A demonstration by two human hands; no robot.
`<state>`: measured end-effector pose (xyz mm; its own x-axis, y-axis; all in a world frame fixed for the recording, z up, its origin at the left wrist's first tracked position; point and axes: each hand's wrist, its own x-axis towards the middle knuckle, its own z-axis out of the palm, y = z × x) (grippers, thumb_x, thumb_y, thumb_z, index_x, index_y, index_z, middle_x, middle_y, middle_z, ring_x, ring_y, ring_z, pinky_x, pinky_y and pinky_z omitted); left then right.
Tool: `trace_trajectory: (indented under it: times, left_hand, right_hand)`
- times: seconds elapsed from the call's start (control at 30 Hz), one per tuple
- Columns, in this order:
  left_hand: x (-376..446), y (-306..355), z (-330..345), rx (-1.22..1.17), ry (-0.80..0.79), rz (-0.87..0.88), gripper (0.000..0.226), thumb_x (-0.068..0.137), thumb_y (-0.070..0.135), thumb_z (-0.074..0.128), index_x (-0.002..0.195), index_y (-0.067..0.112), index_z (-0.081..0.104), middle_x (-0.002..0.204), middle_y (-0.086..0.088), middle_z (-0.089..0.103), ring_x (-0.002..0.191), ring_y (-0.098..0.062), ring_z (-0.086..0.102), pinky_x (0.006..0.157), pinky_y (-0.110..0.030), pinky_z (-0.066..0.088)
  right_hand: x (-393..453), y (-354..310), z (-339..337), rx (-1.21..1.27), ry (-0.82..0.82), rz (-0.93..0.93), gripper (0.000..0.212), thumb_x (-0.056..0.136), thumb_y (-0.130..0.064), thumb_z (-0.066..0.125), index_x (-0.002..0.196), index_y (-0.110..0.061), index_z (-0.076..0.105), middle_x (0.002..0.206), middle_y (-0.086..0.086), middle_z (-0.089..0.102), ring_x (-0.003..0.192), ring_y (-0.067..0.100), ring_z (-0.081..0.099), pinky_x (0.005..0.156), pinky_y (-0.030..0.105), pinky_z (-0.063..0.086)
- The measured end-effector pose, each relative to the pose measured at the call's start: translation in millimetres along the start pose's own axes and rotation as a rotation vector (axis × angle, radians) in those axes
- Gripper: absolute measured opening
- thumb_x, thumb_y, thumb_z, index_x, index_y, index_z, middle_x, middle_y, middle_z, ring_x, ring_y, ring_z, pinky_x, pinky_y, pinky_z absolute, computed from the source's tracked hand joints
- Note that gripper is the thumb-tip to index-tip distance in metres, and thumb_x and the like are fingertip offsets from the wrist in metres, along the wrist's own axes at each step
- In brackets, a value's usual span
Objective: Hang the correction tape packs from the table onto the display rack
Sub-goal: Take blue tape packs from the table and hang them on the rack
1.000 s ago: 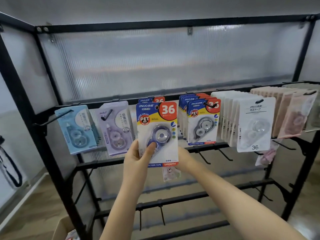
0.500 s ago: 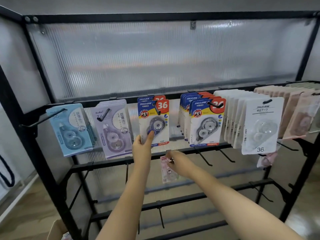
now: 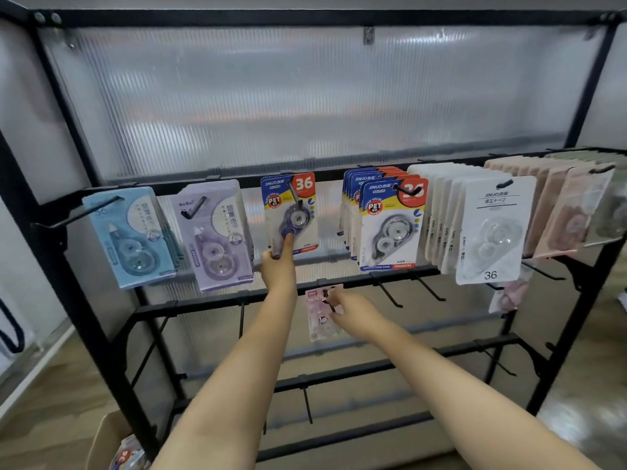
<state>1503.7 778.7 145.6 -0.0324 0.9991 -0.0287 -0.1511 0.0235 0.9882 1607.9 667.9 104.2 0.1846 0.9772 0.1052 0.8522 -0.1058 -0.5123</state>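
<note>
Pushed further back along its hook since a second ago, the blue correction tape pack (image 3: 289,215) hangs on the display rack (image 3: 54,212), the left hand (image 3: 279,262) pinching its lower edge. The right hand (image 3: 353,313), fingers curled, touches a pink pack (image 3: 317,325) below. Many packs hang; a box (image 3: 105,446) holds more.

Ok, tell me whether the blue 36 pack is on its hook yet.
On: the hook passes through the blue 36 pack, left hand holding its lower edge.

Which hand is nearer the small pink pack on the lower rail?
Right. The right hand touches the small pink pack; the left hand is above it, holding the blue 36 pack.
</note>
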Motion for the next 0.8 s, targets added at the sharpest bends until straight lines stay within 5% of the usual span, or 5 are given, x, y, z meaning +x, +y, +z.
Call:
trace_trajectory:
  times: [0.17,0.4,0.6,0.8]
  left_hand:
    - [-46,-25,-18,0.236,-0.068,-0.099,0.038,0.094,0.037,0.056,0.119,0.008,0.058,0.118,-0.011,0.061,0.111,-0.033,0.057,0.099,-0.041,0.046]
    - [-131,-19,-110,0.835,-0.091,0.219,0.018,0.097,0.023,0.051,0.1,0.012,0.064,0.091,0.006,0.058,0.086,-0.009,0.054,0.077,-0.021,0.035]
    - [-167,5,-246,1.247,0.128,0.118,0.029,0.094,0.028,0.05,0.112,0.01,0.062,0.117,-0.012,0.063,0.109,-0.03,0.058,0.084,-0.034,0.045]
    - [-237,19,-409,1.57,0.36,-0.135,0.038,0.095,0.034,0.046,0.123,0.01,0.056,0.126,-0.012,0.057,0.117,-0.03,0.053,0.089,-0.038,0.045]
  right_hand:
    - [-29,-1,0,-0.058,-0.028,-0.056,0.034,0.094,-0.014,0.052,0.127,-0.012,0.053,0.127,0.006,0.057,0.117,0.021,0.054,0.098,0.032,0.044]
    - [-59,-54,20,-0.189,-0.102,-0.243,0.038,0.094,-0.013,0.05,0.132,-0.012,0.048,0.134,0.007,0.05,0.122,0.025,0.048,0.101,0.037,0.04]
    - [-89,-172,72,-0.17,-0.254,-0.497,0.033,0.094,-0.014,0.051,0.126,-0.008,0.051,0.127,0.01,0.052,0.114,0.027,0.051,0.094,0.039,0.047]
    - [-152,-307,150,-0.242,-0.396,-0.841,0.036,0.094,-0.006,0.045,0.13,-0.008,0.046,0.128,0.011,0.049,0.12,0.031,0.047,0.092,0.039,0.043]
